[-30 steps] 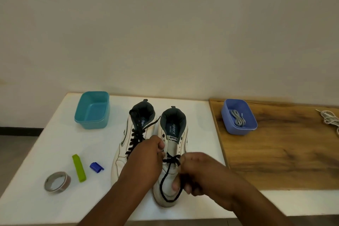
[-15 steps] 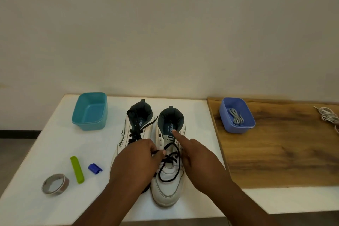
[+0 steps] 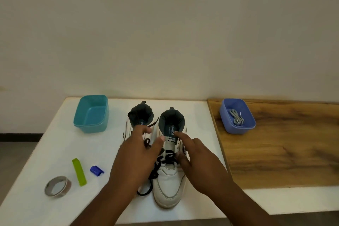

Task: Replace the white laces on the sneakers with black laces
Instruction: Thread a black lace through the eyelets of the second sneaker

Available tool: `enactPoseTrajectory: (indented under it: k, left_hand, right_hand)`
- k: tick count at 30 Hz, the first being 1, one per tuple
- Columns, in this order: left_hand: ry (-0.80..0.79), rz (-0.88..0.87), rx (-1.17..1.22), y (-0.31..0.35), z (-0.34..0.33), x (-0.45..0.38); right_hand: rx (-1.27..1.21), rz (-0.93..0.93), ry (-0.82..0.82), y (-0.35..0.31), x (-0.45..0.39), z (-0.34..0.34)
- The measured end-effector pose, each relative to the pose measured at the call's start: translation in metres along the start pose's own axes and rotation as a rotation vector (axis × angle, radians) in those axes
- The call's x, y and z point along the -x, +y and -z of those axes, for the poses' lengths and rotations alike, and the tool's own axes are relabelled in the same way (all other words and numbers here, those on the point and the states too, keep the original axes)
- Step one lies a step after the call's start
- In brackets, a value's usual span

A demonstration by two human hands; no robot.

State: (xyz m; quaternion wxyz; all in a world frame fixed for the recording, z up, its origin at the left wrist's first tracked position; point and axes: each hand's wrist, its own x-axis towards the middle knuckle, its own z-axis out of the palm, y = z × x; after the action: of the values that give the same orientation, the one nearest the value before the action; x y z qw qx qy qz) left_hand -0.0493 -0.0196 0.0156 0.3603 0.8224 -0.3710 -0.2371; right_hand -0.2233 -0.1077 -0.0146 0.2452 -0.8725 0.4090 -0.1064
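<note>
Two white high-top sneakers stand side by side, toes toward the near edge, on the white table (image 3: 45,145) around its middle. The right white sneaker (image 3: 169,181) carries a black lace (image 3: 167,158) crossed over its lower eyelets, with a loose length trailing down between the two shoes toward the near edge. Its tongue and dark grey collar stand upright and open. The left white sneaker (image 3: 136,121) is largely hidden under the left hand, though black lace shows on its upper part.

The left hand (image 3: 135,163) hovers over the gap between the shoes, fingers spread and fairly straight, thumb reaching toward the right shoe's tongue; whether any finger pinches the lace cannot be told. The right hand (image 3: 200,167) lies over the right shoe's outer side, forefinger stretched straight onto the tongue, the other fingers curled loosely beside the lace crossings.

Toward the far left corner sits a teal rectangular plastic tub (image 3: 90,113). Near the left front corner lie a grey roll of tape (image 3: 57,186), a lime green plastic clip (image 3: 79,171) and a small blue plastic clip (image 3: 96,170). To the right, an adjoining brown wooden table (image 3: 284,152) holds a blue rectangular plastic tub (image 3: 227,124) at its far left corner, with grey-white laces (image 3: 236,116) coiled inside.
</note>
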Motion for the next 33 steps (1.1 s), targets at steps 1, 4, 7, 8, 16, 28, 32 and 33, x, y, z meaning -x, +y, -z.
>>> enactPoseTrajectory:
  k: [1,4,7,8,16,28,32,33]
  left_hand:
    - [-0.068,-0.056,-0.129,-0.006,-0.005,0.002]
    - [-0.082,-0.137,-0.348,-0.01,-0.013,0.003]
    - [-0.071,-0.161,-0.429,-0.008,-0.013,0.0]
    - [-0.091,-0.135,-0.409,-0.01,-0.014,-0.001]
    - [0.136,-0.121,-0.234,0.0,-0.003,0.001]
    - [-0.133,-0.064,-0.291,-0.012,-0.01,0.001]
    - [-0.217,-0.128,-0.416,-0.014,-0.011,-0.003]
    - [-0.193,-0.148,-0.417,-0.012,-0.011,-0.003]
  right_hand:
    - [-0.013,0.011,0.004,0.0,-0.001,-0.001]
    - [-0.037,0.057,0.005,0.0,-0.002,-0.002]
    - [-0.015,0.072,0.002,0.001,-0.001,-0.005]
    - [-0.023,0.064,0.004,0.001,0.0,-0.006]
    - [-0.011,0.024,0.06,-0.003,-0.002,-0.006]
    - [-0.015,0.002,0.044,-0.012,0.0,-0.005]
    - [0.025,0.011,-0.012,-0.01,0.002,-0.004]
    - [0.037,0.009,-0.011,-0.009,0.002,-0.004]
